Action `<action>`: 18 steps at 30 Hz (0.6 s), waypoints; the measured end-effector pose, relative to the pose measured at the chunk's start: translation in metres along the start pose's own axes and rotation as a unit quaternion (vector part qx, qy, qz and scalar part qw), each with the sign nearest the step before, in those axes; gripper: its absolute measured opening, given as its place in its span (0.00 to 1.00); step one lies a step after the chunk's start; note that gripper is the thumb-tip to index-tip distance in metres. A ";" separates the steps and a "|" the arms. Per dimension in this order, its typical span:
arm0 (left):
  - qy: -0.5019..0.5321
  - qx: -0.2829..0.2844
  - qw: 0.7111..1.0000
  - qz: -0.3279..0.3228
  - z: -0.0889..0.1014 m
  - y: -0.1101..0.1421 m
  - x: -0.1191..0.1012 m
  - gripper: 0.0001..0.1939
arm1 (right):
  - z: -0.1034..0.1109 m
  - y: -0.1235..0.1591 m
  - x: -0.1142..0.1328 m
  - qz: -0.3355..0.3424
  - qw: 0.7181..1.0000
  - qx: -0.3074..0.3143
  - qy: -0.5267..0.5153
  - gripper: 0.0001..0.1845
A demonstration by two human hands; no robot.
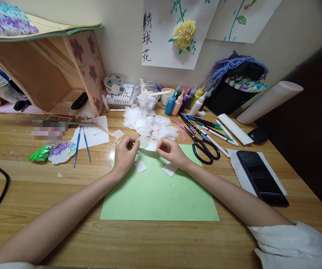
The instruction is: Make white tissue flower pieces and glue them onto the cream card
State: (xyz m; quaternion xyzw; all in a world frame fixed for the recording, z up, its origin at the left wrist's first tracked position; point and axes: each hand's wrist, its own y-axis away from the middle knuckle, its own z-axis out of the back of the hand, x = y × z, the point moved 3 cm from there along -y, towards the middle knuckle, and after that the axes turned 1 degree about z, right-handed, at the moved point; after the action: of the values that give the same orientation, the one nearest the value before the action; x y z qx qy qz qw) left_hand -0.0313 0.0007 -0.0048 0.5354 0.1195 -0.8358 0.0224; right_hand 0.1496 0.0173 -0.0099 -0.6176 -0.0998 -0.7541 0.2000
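Observation:
My left hand (126,154) and my right hand (173,152) hover over the far edge of a green paper sheet (161,198), each with thumb and fingers pinched together. Whatever is in either pinch, if anything, is too small or hidden to make out. Between the fingertips a small white paper piece (151,146) shows at the near side of a heap of white paper squares (145,121). Two more squares lie on the green sheet: one white square (140,166) beside my left hand and another white square (169,169) below my right wrist.
Black-handled scissors (205,147) lie right of the sheet, near several pens (213,136). Paint bottles (177,104) stand behind. A black case (261,177) rests at the right. Two brushes (78,147) and a green packet (40,152) lie left, before a cardboard box (86,69).

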 end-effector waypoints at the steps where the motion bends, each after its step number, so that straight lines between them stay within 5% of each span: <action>1: -0.001 -0.006 1.000 0.010 0.001 -0.002 0.002 0.10 | 0.000 0.000 0.000 0.001 1.000 0.000 0.001 0.06; 7: -0.075 -0.034 0.997 0.012 0.003 -0.007 0.008 0.11 | -0.001 -0.001 -0.001 0.001 1.000 -0.004 -0.006 0.07; 11: -0.110 -0.054 0.989 -0.086 0.003 -0.001 -0.007 0.10 | -0.001 -0.001 -0.001 -0.004 1.000 -0.002 -0.011 0.08; 15: -0.141 0.044 0.958 -0.247 -0.005 0.013 -0.024 0.06 | -0.001 -0.001 0.001 0.001 1.000 -0.003 -0.018 0.10; 18: -0.153 0.094 0.942 -0.284 -0.009 0.019 -0.026 0.07 | -0.002 -0.001 0.002 0.004 1.000 0.006 -0.024 0.11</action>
State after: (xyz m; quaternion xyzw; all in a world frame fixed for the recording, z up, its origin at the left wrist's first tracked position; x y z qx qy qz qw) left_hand -0.0089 -0.0177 0.0117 0.3443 0.1821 -0.8869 -0.2483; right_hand 0.1474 0.0169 -0.0085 -0.6344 -0.1065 -0.7379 0.2042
